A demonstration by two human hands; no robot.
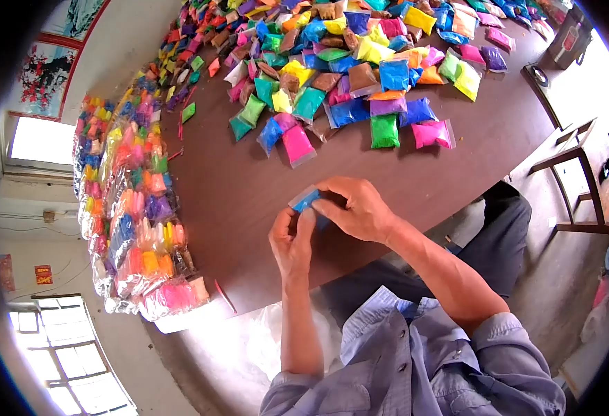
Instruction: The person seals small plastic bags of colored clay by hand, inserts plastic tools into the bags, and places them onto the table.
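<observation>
Pinched between the thumbs and fingers of both hands is a small blue packet [306,200], held above the table [242,215] close to its near edge. The left hand [292,241] grips it from the left, thumb against its face; the right hand [356,206] closes on its other side, thumb and forefinger pressed together over it, so part of the packet is hidden. Its clear end shows past the fingertips.

Beyond the hands, a big pile of coloured packets [318,73] spreads to the far edge. Nearest to the hands lie a bright pink packet [297,144] and, farther right, a green packet [385,132]. Large clear bags [138,215] full of coloured pieces crowd the left edge. By the near left corner lies a thin red stick [225,297]. Off the right edge stands a wooden stool [585,156].
</observation>
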